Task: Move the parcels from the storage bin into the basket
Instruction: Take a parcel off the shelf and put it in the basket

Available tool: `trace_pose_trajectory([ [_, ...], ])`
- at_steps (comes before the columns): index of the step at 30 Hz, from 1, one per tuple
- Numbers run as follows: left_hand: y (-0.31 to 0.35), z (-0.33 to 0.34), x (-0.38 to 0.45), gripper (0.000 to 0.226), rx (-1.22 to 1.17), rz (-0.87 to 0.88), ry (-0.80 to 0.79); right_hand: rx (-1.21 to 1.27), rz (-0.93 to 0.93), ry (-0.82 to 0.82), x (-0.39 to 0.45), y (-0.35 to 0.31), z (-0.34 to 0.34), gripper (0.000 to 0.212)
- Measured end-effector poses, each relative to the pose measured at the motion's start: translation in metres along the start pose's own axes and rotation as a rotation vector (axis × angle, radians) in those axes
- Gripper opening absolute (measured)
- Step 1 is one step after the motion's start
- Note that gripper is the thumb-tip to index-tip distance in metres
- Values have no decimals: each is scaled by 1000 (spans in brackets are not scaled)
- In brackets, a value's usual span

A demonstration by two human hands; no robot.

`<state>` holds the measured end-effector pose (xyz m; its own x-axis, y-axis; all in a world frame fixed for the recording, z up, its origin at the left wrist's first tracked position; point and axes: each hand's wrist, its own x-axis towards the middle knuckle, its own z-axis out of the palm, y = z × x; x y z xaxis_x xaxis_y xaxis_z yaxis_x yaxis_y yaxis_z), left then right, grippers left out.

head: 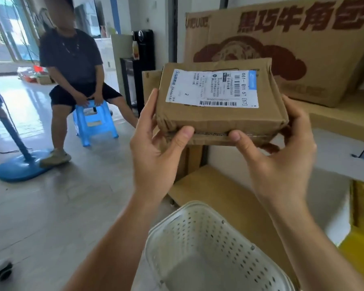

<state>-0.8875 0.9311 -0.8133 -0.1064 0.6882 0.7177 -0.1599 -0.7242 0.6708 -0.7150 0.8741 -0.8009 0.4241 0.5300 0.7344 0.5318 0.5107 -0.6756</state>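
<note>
Head view, the only one: mid-carry. Brown parcel (219, 101) with a white label held up in the air in front of the shelf (345, 116), left hand (156, 148) and right hand (282, 156) both clamped on its ends, thumbs on the near edge. White basket (198, 244) straight below, looks empty. Next up, probably: lower it, level it, drop inside the rim.
</note>
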Motion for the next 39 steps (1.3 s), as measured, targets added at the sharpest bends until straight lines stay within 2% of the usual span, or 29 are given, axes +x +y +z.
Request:
trace_pose_trajectory([
  [2,0,-2,-15,81,-5,23,34,-31,-16,13,-9,-3,-13,87],
  [5,-5,-3,-36,79,-20,-12,4,-79,-6,-12,-26,3,-23,88],
  [13,-40,-16,-82,74,31,-150,-38,-121,166,-48,-80,48,-25,91],
  [19,-80,-28,-115,61,125,-238,-58,-104,313,-81,-130,92,-12,90],
  [26,-119,-17,-128,32,176,-461,0,-211,393,-144,-145,127,-10,90],
  [37,-148,-23,-144,49,380,-745,-149,-292,536,-297,-151,162,-16,82],
  [39,-156,-27,-152,60,394,-837,-201,-332,559,-353,-154,168,-18,80],
])
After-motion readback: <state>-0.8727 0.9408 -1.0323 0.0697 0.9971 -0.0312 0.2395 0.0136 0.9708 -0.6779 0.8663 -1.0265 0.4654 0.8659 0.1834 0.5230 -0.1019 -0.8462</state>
